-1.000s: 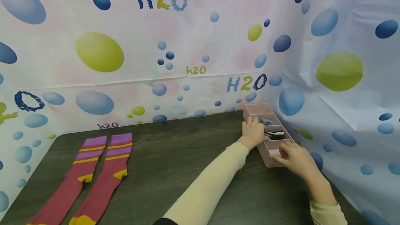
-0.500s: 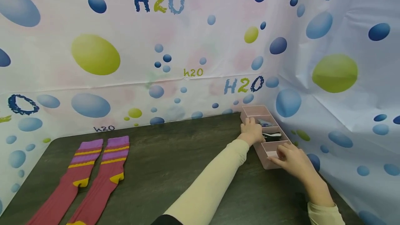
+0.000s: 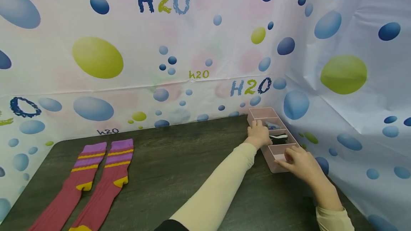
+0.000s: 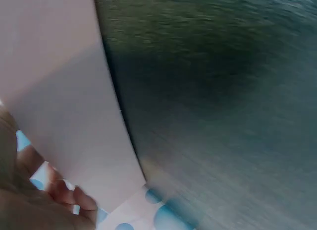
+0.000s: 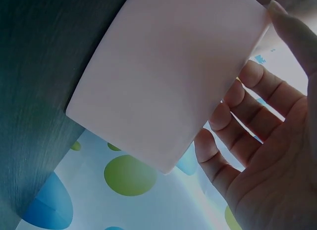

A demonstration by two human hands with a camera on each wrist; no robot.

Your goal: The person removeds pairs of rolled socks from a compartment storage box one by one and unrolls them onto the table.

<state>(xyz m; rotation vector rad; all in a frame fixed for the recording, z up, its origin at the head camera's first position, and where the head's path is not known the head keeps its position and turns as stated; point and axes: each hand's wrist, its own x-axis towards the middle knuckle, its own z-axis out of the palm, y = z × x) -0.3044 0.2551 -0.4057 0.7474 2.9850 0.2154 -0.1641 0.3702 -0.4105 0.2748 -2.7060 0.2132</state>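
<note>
A pale pink organizer box (image 3: 276, 163) with a row of compartments stands by the right wall. My left hand (image 3: 258, 134) grips its left rim, fingers bent over the edge; in the left wrist view the fingers (image 4: 62, 193) curl beyond the box's side wall. My right hand (image 3: 300, 159) holds the near right corner. In the right wrist view, its fingertips (image 5: 218, 116) and thumb meet the rim of the end wall. A grey-blue bundle (image 3: 273, 125) lies in one compartment and a black bundle with white stripes (image 3: 279, 138) in another, partly hidden by the left hand.
Two maroon socks (image 3: 110, 184) with purple and yellow bands lie flat, side by side, at the left of the dark wood table (image 3: 179, 159). A bubble-printed curtain (image 3: 199, 38) hangs at the back and right, close against the box.
The view shifted slightly as the head moved. Both hands stay at the box, and the black bundle looks slightly more covered by my left hand.
</note>
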